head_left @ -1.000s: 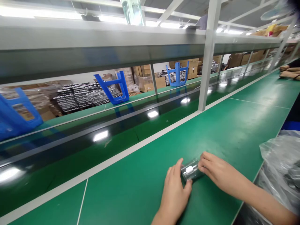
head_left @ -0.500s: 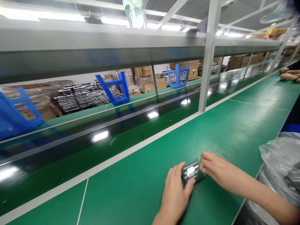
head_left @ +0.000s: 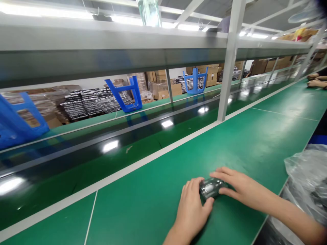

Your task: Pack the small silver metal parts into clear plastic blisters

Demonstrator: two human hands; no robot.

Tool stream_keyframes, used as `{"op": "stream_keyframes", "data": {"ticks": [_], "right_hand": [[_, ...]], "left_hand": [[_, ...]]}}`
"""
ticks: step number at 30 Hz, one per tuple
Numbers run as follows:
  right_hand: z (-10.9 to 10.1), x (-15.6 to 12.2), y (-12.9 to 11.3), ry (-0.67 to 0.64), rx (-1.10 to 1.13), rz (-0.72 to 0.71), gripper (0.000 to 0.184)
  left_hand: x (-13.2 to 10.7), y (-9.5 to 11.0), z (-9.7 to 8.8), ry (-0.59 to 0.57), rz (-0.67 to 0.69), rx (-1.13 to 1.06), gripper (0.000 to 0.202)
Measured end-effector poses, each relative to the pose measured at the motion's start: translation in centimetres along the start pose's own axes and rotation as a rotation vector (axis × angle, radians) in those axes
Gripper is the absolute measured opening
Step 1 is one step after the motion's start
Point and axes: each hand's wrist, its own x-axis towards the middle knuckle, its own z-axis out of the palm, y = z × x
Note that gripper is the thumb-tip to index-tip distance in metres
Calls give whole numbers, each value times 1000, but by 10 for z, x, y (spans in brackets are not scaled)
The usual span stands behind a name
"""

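Note:
A small, shiny, see-through cylinder (head_left: 211, 187) with a dark tint lies on its side at the green worktop; its exact kind is too blurred to make out. My left hand (head_left: 192, 206) is curled around its left end, thumb at the near side and fingers at the far side. At the other end, my right hand (head_left: 236, 182) grips it between the thumb and the fingers, which reach over its far edge.
A conveyor belt (head_left: 143, 144) runs beyond the white edge strip. A grey post (head_left: 228, 68) rises from that strip to a shelf (head_left: 109, 63). Upturned blue stools (head_left: 129, 107) stand across. Clear plastic bags (head_left: 306, 166) are at right. Another person's hands (head_left: 315, 81) rest far right.
My right hand has gone from a closed pinch at the cylinder's right end to a wider grip, its fingers moving left over the far side. My left hand keeps its hold.

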Motion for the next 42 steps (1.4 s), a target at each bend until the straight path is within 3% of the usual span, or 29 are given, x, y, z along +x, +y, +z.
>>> {"op": "stream_keyframes", "data": {"ticks": [3,10,18,23,26,28,30,33,36,42], "right_hand": [[-7,4,0,-50,74,-17,27],[-19,8,-3,-161,54,1,26],[-4,4,0,-62,4,27,28],[-6,-2,2,-58,7,40,45],[-10,-5,0,34,7,-8,25],[-11,-6,0,55,-38,-81,32],[-10,-5,0,42,-92,-144,44],[-2,-2,-4,31,-43,-130,36],[9,3,-12,75,123,-44,22],[31,12,-30,156,507,58,22]], "left_hand": [[0,-2,1,-7,14,19,91],[-1,-2,2,-17,32,3,95],[0,-4,4,-22,18,-28,98],[0,-6,3,-15,15,-76,104],[0,-6,2,5,4,-134,103],[0,-5,2,20,9,-197,94],[1,-5,0,58,31,-305,70],[3,-3,-4,133,36,-503,45],[5,-2,-6,169,9,-642,43],[6,-3,-5,178,-8,-635,41]]}}
